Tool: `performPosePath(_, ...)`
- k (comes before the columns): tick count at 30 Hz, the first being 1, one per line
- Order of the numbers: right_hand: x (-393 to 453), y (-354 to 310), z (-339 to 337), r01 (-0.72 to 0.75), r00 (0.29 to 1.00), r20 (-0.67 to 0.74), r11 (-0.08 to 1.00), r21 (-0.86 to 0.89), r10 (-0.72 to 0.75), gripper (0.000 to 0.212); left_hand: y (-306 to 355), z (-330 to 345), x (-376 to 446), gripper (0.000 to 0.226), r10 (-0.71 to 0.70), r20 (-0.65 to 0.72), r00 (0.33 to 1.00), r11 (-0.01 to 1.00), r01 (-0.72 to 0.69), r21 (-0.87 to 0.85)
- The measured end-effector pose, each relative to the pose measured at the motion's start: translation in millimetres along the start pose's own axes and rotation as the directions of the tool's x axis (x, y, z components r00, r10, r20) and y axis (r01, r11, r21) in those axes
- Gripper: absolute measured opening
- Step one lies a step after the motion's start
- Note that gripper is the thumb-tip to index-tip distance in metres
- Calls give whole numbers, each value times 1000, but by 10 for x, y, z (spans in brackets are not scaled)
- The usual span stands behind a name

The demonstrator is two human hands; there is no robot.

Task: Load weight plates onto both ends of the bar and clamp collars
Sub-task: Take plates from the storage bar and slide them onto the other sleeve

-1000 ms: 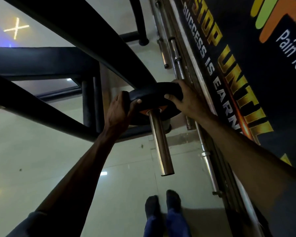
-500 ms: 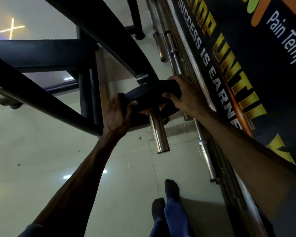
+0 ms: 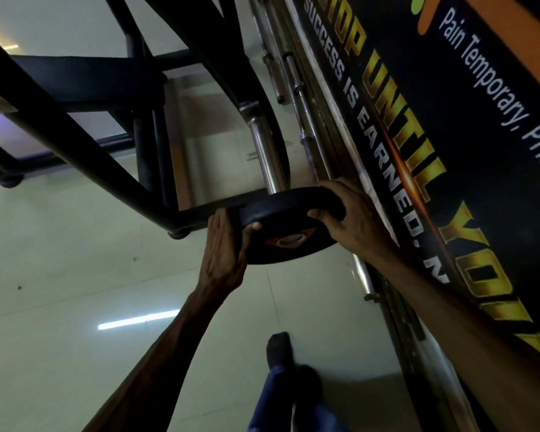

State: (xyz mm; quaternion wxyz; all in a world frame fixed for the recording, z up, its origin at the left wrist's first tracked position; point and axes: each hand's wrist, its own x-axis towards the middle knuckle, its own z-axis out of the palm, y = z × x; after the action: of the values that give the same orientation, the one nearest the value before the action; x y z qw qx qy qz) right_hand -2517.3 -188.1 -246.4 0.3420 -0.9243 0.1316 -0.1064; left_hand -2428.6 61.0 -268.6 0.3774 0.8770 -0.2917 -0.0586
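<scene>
A black weight plate with an orange label around its centre hole sits at the near end of the chrome bar sleeve. The bare sleeve runs away from me behind the plate. My left hand grips the plate's left rim, thumb on the near face. My right hand grips the right rim, fingers curled over the edge. Whether the sleeve's tip is still inside the hole cannot be told. No collar is in view.
Black rack tubes cross the left and top of the view, close to the plate. Spare bars lie along the wall under a dark banner on the right. My feet stand on the pale tiled floor below.
The plate has slid toward me along the sleeve, from deep by the rack to the sleeve's near end. Both hands kept their grip and came with it.
</scene>
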Motion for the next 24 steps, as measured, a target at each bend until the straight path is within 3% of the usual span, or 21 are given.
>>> performPosePath(3, -317, 10, 76, -73, 997, 15, 997, 7, 73, 57, 34, 4, -180, 32, -14, 32, 999, 1000, 15, -26)
performPosePath(7, -831, -273, 80, -69, 998, 2, 995, 70, 69, 56, 188, -208, -787, 47, -43, 28, 999, 999, 44, -29)
performPosePath(10, -1169, -659, 37, -48, 999, -9, 995, 91, 49, 60, 320, -511, -1236, 47, -94, -13, 995, 995, 94, -20)
performPosePath(18, -1649, -1896, -242, 165, 984, -91, 971, 172, -152, 57, 853, -1704, -2134, 43, -98, -274, 957, 993, 114, 41)
performPosePath(24, -1691, -2943, -400, 335, 938, -172, 917, 215, -302, 59, 1135, -2653, -2536, 41, -59, -480, 875, 988, 120, 96)
